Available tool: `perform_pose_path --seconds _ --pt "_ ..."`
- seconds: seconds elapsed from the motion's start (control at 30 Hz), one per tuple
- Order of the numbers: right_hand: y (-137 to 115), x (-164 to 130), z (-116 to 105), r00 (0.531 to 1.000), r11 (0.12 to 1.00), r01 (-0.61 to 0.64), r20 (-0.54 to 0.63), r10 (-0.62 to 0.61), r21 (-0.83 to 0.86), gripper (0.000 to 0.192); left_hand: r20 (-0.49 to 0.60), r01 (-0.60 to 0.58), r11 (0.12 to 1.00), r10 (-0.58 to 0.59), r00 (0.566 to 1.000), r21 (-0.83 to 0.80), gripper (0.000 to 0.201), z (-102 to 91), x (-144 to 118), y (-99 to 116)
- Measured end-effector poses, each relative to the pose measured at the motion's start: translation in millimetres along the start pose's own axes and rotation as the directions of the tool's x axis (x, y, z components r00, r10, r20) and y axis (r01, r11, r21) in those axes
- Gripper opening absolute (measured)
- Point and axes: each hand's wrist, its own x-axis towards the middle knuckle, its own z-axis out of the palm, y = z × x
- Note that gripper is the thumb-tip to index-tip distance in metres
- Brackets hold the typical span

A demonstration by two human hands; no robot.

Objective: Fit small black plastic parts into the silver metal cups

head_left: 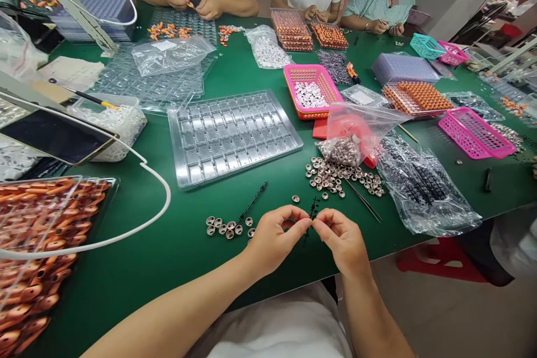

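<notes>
Careful: your left hand (272, 238) and right hand (342, 240) both pinch shut on the small black sprue piece (312, 213) just below the loose metal caps (335, 176); squeeze unevenly and it could snap or flick among those caps.

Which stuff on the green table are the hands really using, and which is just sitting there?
In use: left hand and right hand pinch a small black part; loose metal caps lie beside them.

Just lying about: clear tray, pink basket, tweezers, phone.
</notes>
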Motion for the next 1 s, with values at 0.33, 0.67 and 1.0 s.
perform_pose_path --seconds 0.33,0.67,1.0 --pt "11.2 3.8 1.9 0.991 0.940 -0.093 0.121 0.055 0.328 0.021 0.064 0.073 0.976 -0.061 0.996 -0.204 0.019 3.0 0.8 -2.8" --pt "16.2 3.1 10.6 0.990 0.899 -0.066 0.138 0.006 0.433 0.019 0.123 0.193 0.886 -0.155 0.980 -0.421 0.027 5.3 4.6 0.5" --pt "-2.9 8.9 -21.5 0.947 0.790 0.311 0.106 -0.302 -0.528 0.015 -0.002 0.122 0.951 -0.128 0.992 -0.285 0.024 -0.5 7.3 -2.6"
